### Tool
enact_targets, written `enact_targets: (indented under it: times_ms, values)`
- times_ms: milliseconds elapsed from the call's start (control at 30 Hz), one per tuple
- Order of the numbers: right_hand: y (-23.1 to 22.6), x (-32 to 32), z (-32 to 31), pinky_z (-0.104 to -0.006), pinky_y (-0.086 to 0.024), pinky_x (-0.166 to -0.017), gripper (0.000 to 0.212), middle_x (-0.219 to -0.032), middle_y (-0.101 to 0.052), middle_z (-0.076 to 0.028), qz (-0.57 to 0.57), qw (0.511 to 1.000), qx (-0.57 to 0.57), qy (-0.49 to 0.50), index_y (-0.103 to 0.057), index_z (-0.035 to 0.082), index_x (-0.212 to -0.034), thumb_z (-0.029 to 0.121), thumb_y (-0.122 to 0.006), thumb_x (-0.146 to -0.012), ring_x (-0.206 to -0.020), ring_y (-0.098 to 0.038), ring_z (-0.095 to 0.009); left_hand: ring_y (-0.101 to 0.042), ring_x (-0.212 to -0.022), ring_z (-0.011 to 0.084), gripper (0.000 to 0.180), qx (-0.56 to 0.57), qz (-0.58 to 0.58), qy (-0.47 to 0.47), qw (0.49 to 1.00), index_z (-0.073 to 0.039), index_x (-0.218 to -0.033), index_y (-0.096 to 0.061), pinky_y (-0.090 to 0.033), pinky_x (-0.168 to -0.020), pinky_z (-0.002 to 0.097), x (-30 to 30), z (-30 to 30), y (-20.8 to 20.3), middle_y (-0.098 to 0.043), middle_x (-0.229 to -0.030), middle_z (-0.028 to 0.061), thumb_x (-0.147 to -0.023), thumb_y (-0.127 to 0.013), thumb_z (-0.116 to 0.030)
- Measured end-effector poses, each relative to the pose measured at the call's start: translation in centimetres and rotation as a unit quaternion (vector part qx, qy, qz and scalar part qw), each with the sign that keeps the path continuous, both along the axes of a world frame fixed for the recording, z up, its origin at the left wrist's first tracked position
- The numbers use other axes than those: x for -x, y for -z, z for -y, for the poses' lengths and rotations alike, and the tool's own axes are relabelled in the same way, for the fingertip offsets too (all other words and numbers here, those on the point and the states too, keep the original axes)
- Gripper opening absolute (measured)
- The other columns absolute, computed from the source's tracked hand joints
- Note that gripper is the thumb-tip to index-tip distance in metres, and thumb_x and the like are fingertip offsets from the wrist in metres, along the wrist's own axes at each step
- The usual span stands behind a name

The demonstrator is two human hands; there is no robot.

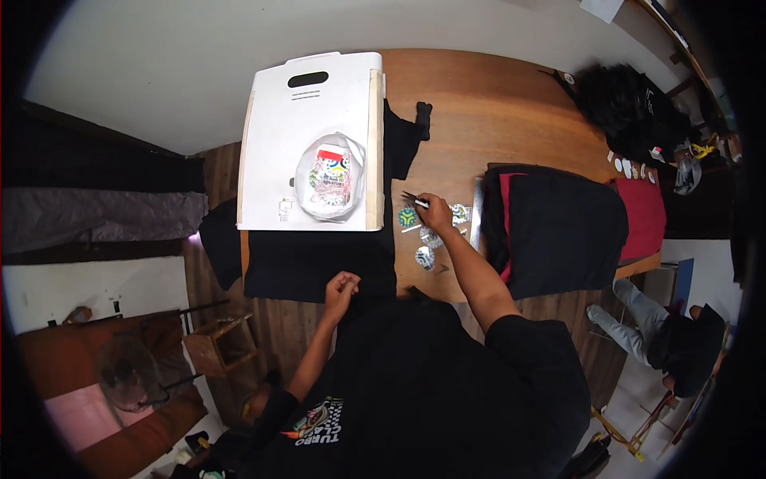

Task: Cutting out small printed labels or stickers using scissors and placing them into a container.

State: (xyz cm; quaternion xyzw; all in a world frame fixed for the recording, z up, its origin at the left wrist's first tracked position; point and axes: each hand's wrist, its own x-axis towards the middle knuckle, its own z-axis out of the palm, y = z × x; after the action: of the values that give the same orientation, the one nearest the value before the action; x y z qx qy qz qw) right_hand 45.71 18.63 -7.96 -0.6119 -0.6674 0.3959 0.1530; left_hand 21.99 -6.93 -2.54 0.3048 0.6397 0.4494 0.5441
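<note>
A black garment (319, 259) lies flat on the table, partly under a white board (271, 160) with a handle slot. My left hand (341, 291) is closed over the garment's near part, its fingers curled together; whatever they may hold is hidden. In my right hand (435, 214) is a pair of small scissors (409, 197), dark blades pointing up and left, beside the garment's right edge. Round patterned tags in green, blue and white lie around that hand, among them a green tag (408, 216) and a silvery tag (424, 258).
On the board rests a clear plastic bag (357, 180) of printed tags. Folded black clothes (562, 231) are piled at the right, beside a red cloth (641, 217). A black bag (638, 112) stands at the far right. Another person (678, 343) is beyond the table's right end.
</note>
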Motion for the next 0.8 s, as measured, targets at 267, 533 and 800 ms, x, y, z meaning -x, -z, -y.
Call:
enact_targets:
  times_ms: [267, 533, 800]
  values:
    - [-0.6, -2.8, 1.5, -0.0311, -0.05, -0.071, 0.021, -0.086, -0.071, -0.007, -0.213, 0.971, -0.038, 0.099, -0.068, -0.001, -0.101, 0.016, -0.072, -0.089, -0.079, -0.065, -0.015, -0.053, -0.074, 0.0024, 0.023, -0.04, -0.055, 0.079, 0.995, -0.001, -0.117, -0.064, -0.042, -0.064, 0.0193, -2.0, -4.1, -2.0, -0.066, -0.092, 0.0031, -0.098, -0.064, -0.013]
    - [-17.1, 1.1, 5.8, -0.0186, -0.026, -0.051, 0.01, -0.072, -0.052, 0.009, -0.515, 0.815, 0.197, 0.18, -0.067, 0.007, -0.098, 0.016, -0.068, -0.094, -0.056, -0.035, 0.0, -0.063, -0.099, 0.01, 0.033, -0.215, 0.042, 0.013, 0.976, 0.006, -0.127, -0.057, -0.05, -0.085, 0.0238, -6.7, -14.6, -10.0, -0.066, -0.109, 0.0069, -0.096, -0.064, -0.004]
    - [-20.9, 5.7, 6.4, -0.0214, -0.029, -0.054, 0.015, -0.074, -0.051, 0.006, -0.491, 0.852, 0.127, 0.132, -0.063, 0.005, -0.107, 0.015, -0.065, -0.096, -0.058, -0.038, -0.003, -0.067, -0.094, 0.0137, 0.024, -0.263, 0.095, -0.042, 0.959, 0.007, -0.115, -0.061, -0.053, -0.084, 0.0236, -3.6, -16.1, -15.6, -0.067, -0.101, 0.0094, -0.092, -0.067, 0.002]
